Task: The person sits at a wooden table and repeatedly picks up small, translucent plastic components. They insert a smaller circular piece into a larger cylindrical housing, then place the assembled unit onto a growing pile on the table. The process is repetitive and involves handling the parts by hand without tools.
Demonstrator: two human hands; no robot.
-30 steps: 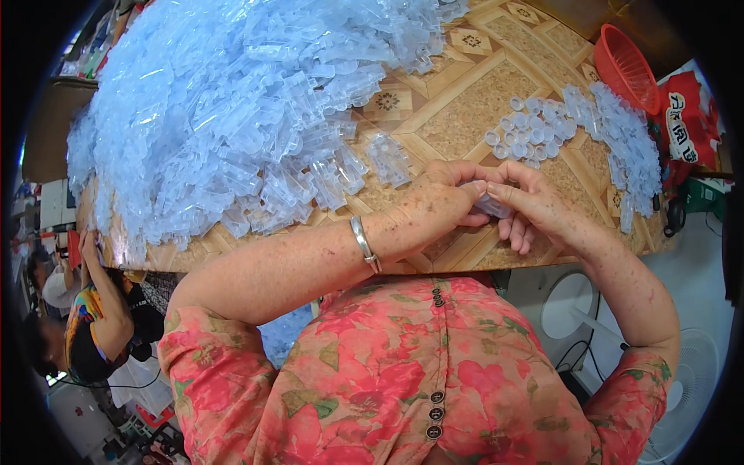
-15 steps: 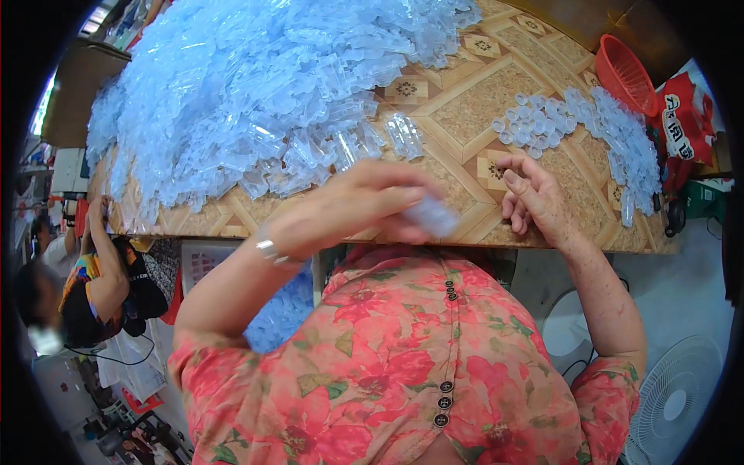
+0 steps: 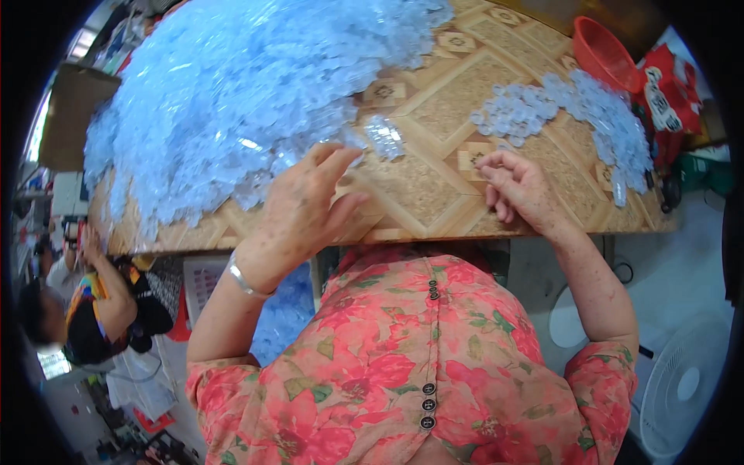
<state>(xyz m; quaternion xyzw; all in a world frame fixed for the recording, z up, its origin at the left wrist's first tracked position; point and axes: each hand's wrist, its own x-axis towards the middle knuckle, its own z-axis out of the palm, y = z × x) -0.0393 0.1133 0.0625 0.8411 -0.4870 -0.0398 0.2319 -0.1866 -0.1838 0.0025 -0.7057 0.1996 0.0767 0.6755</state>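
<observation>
My left hand (image 3: 306, 203) is over the near edge of the patterned table (image 3: 453, 101), beside a large heap of clear, bluish plastic pieces (image 3: 232, 101). Its thumb and fingers are spread, with nothing seen between them. A short row of clear tubes (image 3: 384, 138) lies just beyond its fingertips. To the right, my right hand (image 3: 518, 187) is near the table edge, fingers curled and thumb drawn in against the index finger. Whatever those fingers hold, if anything, cannot be made out. Beyond it lies a cluster of small round clear pieces (image 3: 515, 114).
More clear pieces (image 3: 608, 128) form a strip at the right, by a red plastic basket (image 3: 607, 56) and a red bag (image 3: 668, 89). A white fan (image 3: 686, 384) stands below right. At the left, another person (image 3: 101, 298) sits by the table.
My left hand has moved left, toward the heap, and opened; the clear piece it held no longer shows in it. My right hand's thumb and index finger have come closer together.
</observation>
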